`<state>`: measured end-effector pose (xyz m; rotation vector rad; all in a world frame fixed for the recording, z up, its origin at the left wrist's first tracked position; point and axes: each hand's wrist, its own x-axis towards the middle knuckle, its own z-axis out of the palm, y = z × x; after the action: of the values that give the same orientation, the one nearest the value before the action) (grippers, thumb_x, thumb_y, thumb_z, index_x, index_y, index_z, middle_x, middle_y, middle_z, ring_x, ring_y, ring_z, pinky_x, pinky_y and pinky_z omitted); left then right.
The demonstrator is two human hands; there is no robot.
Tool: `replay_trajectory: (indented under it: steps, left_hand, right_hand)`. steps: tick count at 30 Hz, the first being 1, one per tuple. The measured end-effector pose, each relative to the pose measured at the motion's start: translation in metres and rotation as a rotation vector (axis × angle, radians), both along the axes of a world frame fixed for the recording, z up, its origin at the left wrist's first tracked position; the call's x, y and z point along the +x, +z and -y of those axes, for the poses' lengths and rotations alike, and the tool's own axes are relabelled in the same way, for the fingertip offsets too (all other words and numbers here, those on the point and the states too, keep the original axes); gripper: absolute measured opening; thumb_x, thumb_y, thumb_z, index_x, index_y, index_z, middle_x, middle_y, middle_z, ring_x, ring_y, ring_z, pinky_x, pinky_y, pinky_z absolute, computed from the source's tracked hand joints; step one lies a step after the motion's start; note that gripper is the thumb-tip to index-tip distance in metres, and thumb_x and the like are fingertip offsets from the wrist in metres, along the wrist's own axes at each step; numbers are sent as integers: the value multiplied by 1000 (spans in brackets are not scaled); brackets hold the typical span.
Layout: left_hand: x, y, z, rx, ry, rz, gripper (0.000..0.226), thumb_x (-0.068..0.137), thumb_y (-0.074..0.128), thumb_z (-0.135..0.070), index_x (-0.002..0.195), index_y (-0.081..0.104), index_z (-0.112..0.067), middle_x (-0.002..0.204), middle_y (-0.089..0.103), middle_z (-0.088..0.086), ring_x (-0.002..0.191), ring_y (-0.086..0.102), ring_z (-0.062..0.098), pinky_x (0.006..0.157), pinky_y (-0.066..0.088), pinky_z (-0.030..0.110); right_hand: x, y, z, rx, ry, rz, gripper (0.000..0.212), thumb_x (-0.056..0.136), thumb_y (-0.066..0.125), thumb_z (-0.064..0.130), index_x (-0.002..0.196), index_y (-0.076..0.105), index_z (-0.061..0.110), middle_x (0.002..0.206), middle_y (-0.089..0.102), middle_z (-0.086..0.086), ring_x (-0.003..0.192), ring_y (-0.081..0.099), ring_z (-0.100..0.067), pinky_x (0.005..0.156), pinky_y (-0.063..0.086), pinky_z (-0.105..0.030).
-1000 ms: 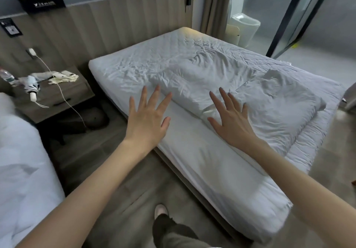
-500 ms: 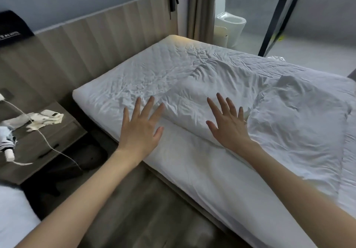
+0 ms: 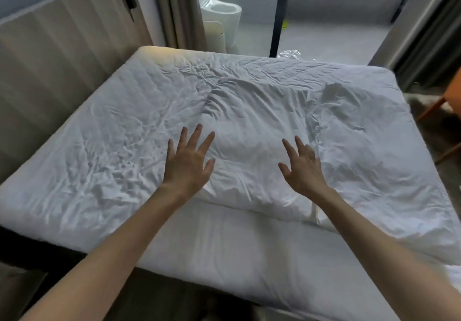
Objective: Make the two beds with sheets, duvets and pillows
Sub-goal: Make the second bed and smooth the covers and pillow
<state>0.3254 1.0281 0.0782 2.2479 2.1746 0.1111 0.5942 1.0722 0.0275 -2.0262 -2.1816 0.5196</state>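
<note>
Both hands reach out with fingers spread and straight, gripping nothing: the left hand at one near corner of the crumpled white duvet, the right hand at the other. Whether the palms touch the cloth or hover just above it, I cannot tell. The duvet lies bunched under and ahead of both hands on the bed, likely so two corners can be seized and spread. Past the left hand the sheet lies bare and creased.
</note>
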Motion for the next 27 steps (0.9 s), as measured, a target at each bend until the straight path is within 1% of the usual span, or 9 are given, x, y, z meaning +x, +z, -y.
replay_trajectory:
  steps: [3,6,11,16,22,25,27]
  left_hand:
    - [-14,-10,-49,-80,-46,27,64,100,39,-45,155,7,-36,164,-4,-1,150,-6,29,119,5,53]
    - [-14,-26,-91,-123,-91,74,64,100,39,-45,155,6,-36,164,-5,-2,150,-6,28,119,4,52]
    - [-9,-48,-144,-172,-106,152,63,101,38,-45,155,6,-36,164,-3,-2,150,-5,27,120,5,51]
    - [-5,-72,-189,-203,-138,133,63,101,37,-45,155,5,-36,164,-3,-2,150,-5,27,119,6,50]
    - [11,-118,-255,-297,-105,144,62,101,35,-46,154,4,-38,163,-5,-4,150,-7,25,120,5,49]
    - [28,-151,-298,-359,-99,134,61,102,33,-46,154,2,-39,163,-6,-5,150,-8,24,121,5,47]
    - [42,-176,-326,-408,-96,120,60,102,31,-46,154,0,-39,163,-8,-5,150,-9,24,121,4,47]
  right_hand:
    - [-8,-14,-35,-82,-104,-9,66,100,45,39,155,9,31,164,-3,-2,148,4,-31,119,13,-52]
    - [-9,-29,-65,-129,-197,-32,66,100,46,38,155,10,31,163,-1,-3,148,5,-33,118,15,-53]
    - [2,-54,-105,-164,-289,-69,67,99,47,39,155,12,29,163,0,-7,148,4,-33,120,11,-49]
    - [19,-82,-144,-190,-360,-128,67,97,48,41,154,16,28,163,5,-9,148,9,-33,117,14,-46]
    - [42,-129,-218,-267,-468,-256,71,96,48,46,155,10,30,163,4,-7,148,7,-34,116,15,-51]
    - [57,-164,-257,-324,-529,-321,75,96,48,50,155,5,32,163,-1,-7,148,6,-33,117,16,-53]
    - [68,-188,-281,-365,-561,-377,77,96,48,51,155,2,33,163,-4,-7,149,3,-32,117,13,-51]
